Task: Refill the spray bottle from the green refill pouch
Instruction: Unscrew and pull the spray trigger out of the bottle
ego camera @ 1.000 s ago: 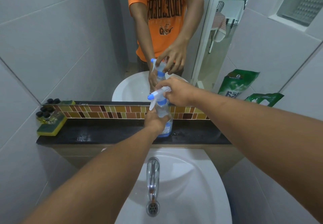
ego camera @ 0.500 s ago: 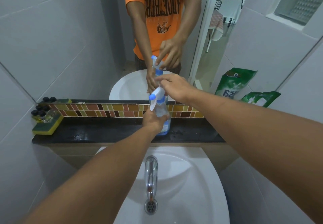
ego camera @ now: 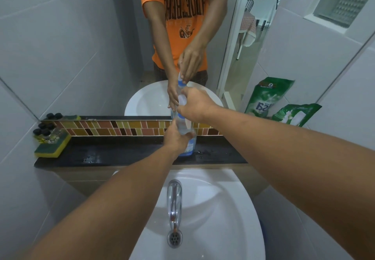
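Black ledge (ego camera: 121, 156) bears spray bottle (ego camera: 187, 147), sponge (ego camera: 53, 146), pouch (ego camera: 296, 115).

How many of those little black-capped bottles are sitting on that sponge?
4 real black-capped bottles show, clustered on the sponge at the shelf's left end. Two more caps above are mirror reflections; others may hide behind.

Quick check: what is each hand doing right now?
Left hand: closed around the spray bottle body on the ledge.
Right hand: closed on the bottle's spray head.
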A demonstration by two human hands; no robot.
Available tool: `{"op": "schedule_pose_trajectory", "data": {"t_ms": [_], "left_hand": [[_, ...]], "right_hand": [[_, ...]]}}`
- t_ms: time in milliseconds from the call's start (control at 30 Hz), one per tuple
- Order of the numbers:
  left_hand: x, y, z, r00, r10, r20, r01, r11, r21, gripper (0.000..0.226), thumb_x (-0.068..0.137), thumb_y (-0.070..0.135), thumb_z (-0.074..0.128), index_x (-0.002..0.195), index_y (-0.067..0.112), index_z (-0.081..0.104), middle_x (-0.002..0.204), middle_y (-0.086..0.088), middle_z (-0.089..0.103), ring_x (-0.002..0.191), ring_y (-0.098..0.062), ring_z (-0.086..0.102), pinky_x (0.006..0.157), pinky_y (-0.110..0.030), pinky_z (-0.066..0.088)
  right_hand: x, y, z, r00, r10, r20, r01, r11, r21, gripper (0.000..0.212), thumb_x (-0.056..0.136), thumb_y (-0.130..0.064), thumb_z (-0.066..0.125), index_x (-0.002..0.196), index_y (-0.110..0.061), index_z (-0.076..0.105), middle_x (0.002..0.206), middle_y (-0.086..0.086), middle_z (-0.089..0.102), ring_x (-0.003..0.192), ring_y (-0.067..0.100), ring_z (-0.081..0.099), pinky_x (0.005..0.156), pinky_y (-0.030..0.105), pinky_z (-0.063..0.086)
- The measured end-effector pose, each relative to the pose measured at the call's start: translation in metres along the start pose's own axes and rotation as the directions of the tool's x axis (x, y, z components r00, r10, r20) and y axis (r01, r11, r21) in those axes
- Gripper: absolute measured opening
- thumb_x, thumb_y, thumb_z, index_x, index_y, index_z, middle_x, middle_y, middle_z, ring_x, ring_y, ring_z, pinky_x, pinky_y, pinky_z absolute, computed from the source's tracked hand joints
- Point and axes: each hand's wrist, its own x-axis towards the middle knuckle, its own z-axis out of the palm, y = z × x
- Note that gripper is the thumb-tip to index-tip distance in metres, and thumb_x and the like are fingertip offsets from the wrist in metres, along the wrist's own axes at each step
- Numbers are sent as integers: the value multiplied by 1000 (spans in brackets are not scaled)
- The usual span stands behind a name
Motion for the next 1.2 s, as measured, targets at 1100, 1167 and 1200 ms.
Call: {"op": "schedule_pose_trajectory", "data": {"t_ms": [1100, 1167, 1200], "left_hand": [[6, -7, 4, 1000, -14, 13, 14, 1000, -23, 67, 83, 22, 80, 140, 30, 46, 130, 3, 59, 120, -25, 57, 98, -47, 47], [7, -8, 3, 1000, -4, 23, 4, 1000, -16, 66, 84, 22, 80, 140, 30, 45, 130, 3, 59, 121, -25, 56, 102, -49, 48], [7, -8, 3, 1000, 0, 27, 0, 1000, -15, 65, 84, 22, 80, 139, 30, 46, 127, 4, 59, 120, -25, 56, 101, -49, 48]], "right_hand": [[-24, 11, -74, 983, 69, -171, -34, 979, 199, 23, 101, -29, 52, 109, -10, 61, 103, 13, 66, 67, 22, 75, 50, 29, 53], [-27, 13, -86, 976, 86, -199, -30, 963, 268, 21, 101, -30, 52, 107, -12, 61, 103, 13, 65, 62, 21, 75, 44, 23, 48], [-29, 15, -93, 972, 90, -216, -25, 957, 288, 20, 101, -30, 52, 106, -13, 61, 102, 13, 66, 60, 20, 75, 44, 23, 48]]}}
